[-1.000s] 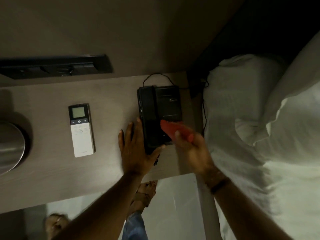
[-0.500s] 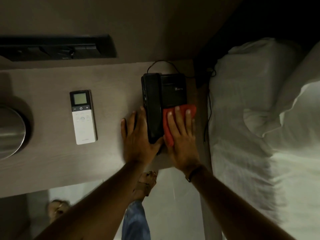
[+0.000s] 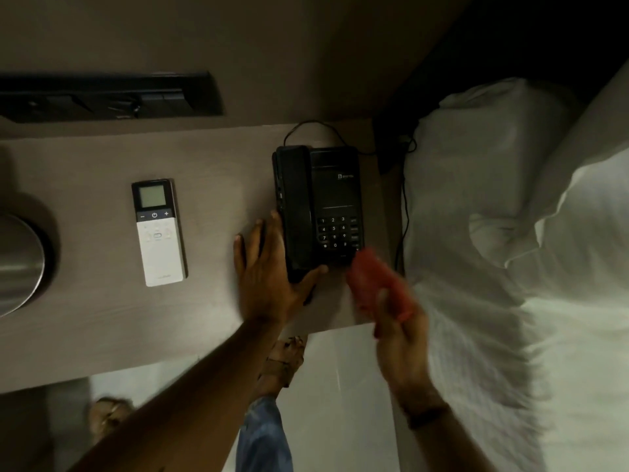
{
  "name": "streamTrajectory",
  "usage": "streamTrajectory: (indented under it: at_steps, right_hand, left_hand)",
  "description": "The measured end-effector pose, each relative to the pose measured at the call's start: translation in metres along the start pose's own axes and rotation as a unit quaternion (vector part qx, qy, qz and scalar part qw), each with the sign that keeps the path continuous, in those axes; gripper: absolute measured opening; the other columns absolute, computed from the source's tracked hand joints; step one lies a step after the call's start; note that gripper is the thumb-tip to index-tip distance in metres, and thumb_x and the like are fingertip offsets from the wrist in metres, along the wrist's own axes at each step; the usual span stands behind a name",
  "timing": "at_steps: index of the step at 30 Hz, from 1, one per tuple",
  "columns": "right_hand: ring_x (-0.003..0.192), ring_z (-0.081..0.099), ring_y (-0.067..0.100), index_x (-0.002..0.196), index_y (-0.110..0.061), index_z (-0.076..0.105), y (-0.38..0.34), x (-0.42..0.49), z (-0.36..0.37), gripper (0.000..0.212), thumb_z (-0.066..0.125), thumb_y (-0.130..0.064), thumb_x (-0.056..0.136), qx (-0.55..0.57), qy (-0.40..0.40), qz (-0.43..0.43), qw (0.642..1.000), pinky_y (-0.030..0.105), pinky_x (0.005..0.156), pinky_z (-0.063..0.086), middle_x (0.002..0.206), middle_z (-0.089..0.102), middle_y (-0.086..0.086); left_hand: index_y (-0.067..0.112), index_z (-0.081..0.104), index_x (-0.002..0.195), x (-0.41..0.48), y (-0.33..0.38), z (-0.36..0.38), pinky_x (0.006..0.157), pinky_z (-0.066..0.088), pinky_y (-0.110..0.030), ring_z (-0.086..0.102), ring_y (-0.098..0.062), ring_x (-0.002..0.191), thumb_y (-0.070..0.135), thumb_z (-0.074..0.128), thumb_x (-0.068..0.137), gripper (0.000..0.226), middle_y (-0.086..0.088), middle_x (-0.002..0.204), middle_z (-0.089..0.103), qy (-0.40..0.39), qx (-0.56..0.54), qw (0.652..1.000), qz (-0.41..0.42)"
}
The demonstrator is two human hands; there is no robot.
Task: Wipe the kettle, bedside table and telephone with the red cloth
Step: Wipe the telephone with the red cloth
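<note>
A black telephone (image 3: 320,202) with its handset on the left side stands at the right end of the wooden bedside table (image 3: 218,212). My left hand (image 3: 269,270) grips the telephone's near left corner, thumb under the handset end. My right hand (image 3: 398,332) is blurred, lifted off the phone near the table's front right corner, and holds the bunched red cloth (image 3: 377,284). The keypad is uncovered. A steel kettle (image 3: 17,264) shows partly at the far left edge.
A white remote with a screen (image 3: 158,233) lies left of the telephone. A dark socket panel (image 3: 109,97) runs along the wall behind. A bed with white pillows (image 3: 510,216) sits close on the right. The phone's cord (image 3: 405,206) hangs between table and bed.
My right hand with the red cloth has slid back off the keypad toward me; half a second ago it pressed flat on the phone. My left hand stays on the phone.
</note>
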State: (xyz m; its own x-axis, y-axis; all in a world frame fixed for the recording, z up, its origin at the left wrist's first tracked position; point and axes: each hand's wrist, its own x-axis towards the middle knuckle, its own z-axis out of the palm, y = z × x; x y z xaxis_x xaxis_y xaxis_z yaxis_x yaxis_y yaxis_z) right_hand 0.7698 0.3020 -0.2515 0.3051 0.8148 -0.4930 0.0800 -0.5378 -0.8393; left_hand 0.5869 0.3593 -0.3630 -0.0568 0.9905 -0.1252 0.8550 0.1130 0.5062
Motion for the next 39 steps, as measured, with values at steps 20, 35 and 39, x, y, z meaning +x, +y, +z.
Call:
streamTrajectory:
  at_steps: [20, 35, 39]
  right_hand:
    - [0.167, -0.010, 0.028, 0.169, -0.021, 0.015, 0.024, 0.054, 0.061, 0.078, 0.048, -0.051, 0.104, -0.518, -0.199, -0.411, 0.724, 0.050, 0.135, -0.007, 0.179, 0.008, 0.005]
    - [0.103, 0.078, 0.044, 0.117, -0.026, 0.071, -0.049, -0.026, 0.001, 0.034, 0.074, -0.029, 0.083, 0.071, -0.055, 0.188, 0.978, 0.050, 0.083, 0.063, 0.122, 0.077, 0.018]
    - [0.102, 0.080, 0.046, 0.113, -0.024, 0.081, -0.110, -0.063, 0.015, 0.038, 0.086, -0.029, 0.075, 0.213, -0.070, 0.257, 0.940, 0.060, 0.083, 0.063, 0.113, 0.084, 0.014]
  left_hand:
    - [0.017, 0.016, 0.171, -0.004, 0.001, -0.006, 0.134, 0.018, -0.058, 0.029, -0.036, 0.163, 0.086, 0.019, 0.096, 0.102, -0.015, 0.173, 0.038, -0.024, -0.022, 0.999, -0.003]
    - [0.013, 0.005, 0.172, -0.008, 0.009, -0.028, 0.134, -0.009, -0.059, -0.006, -0.028, 0.168, 0.089, 0.057, 0.076, 0.133, -0.008, 0.182, 0.006, -0.079, -0.109, 0.990, -0.049]
    - [0.026, 0.028, 0.169, -0.051, 0.011, -0.105, 0.136, 0.014, -0.052, 0.020, -0.020, 0.167, 0.059, 0.053, 0.100, 0.081, -0.001, 0.178, 0.028, -0.084, -0.273, 0.955, -0.084]
